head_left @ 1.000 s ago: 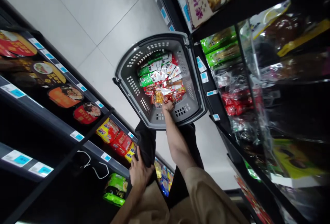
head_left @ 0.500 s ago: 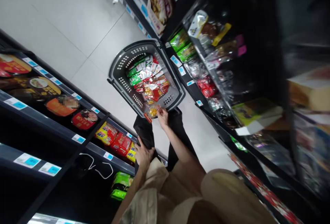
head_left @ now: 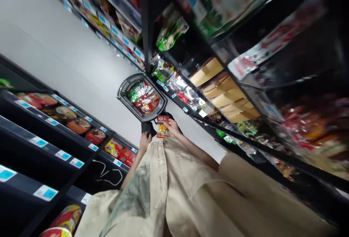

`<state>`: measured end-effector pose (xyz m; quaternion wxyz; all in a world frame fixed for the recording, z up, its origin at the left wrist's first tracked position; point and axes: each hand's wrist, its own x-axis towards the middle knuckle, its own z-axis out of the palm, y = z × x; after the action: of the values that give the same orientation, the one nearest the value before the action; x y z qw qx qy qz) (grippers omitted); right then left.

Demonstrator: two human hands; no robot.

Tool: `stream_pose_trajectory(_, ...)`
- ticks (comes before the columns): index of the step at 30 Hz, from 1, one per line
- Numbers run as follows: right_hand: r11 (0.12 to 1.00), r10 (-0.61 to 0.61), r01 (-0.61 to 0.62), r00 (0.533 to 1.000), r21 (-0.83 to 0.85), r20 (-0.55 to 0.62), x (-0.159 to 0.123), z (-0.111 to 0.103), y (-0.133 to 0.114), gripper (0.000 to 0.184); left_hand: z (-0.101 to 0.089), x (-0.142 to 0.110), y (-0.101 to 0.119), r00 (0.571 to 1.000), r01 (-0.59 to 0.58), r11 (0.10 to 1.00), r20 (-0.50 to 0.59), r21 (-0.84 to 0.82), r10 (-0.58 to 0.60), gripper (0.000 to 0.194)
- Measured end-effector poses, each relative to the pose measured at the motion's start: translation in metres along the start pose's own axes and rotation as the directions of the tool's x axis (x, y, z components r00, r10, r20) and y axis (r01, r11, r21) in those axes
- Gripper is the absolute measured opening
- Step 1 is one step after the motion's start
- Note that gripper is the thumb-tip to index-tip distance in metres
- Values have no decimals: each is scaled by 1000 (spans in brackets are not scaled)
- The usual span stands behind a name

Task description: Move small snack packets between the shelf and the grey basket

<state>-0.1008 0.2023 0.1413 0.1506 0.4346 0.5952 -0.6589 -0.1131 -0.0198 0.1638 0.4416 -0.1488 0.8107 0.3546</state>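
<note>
My right hand (head_left: 172, 127) is closed on the edge of a small clear snack packet (head_left: 163, 128) with a red top and yellow pieces inside. The packet is held upright in front of my body, just on the near side of the grey shopping basket (head_left: 124, 102). Inside the basket, which stands on the floor, lie several red, green and white snack packets (head_left: 144, 97). At my left leg, my left hand (head_left: 146, 139) has its fingers curled; whether they grip anything is hidden.
Dark shelves with price tags flank me on both sides. Bowl-shaped packs (head_left: 79, 125) and red and yellow noodle packets (head_left: 113, 147) sit on the left shelf. Bagged snacks hang at right beside stacked tan boxes (head_left: 225, 88). A white cable (head_left: 109, 175) lies on a lower left shelf.
My right hand has lifted the yellow snack packet out from the basket's near edge toward my body. My body has risen, so the basket looks smaller. My left hand stays near my leg.
</note>
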Motion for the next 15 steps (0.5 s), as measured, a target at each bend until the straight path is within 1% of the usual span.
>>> stream_pose_trajectory(1, 999, -41, 41, 999, 13, 0, -4, 0, -16, 32, -7, -7, 11, 998, -67, 996, -9, -54, 66, 29)
stream_pose_trajectory(3, 991, -129, 129, 992, 32, -12, -13, 3, -44, 33, -19, -19, 34, 981, -196, 969, -30, -153, 193, 32)
stream_pose_trajectory(6, 969, -233, 237, 971, 67, -58, -35, 16, -76, 34, -31, -32, 65, 932, -352, 892, -20, -284, 361, 39)
stream_pose_trajectory(8, 949, -292, 300, 952, 99, -88, -52, 28, -93, 34, -37, -41, 84, 897, -409, 834, 3, -371, 442, 44)
stream_pose_trajectory(10, 920, -355, 370, 927, 132, -119, -69, 41, -107, 33, -43, -50, 100, 882, -398, 771, 23, -496, 471, 49)
stream_pose_trajectory(13, 881, -429, 454, 885, 132, -181, -91, 53, -124, 29, -56, -64, 114, 899, -266, 685, 83, -679, 431, 54)
stream_pose_trajectory(15, 864, -469, 496, 855, 85, -221, -105, 55, -131, 26, -68, -72, 115, 905, -201, 674, 129, -711, 406, 57)
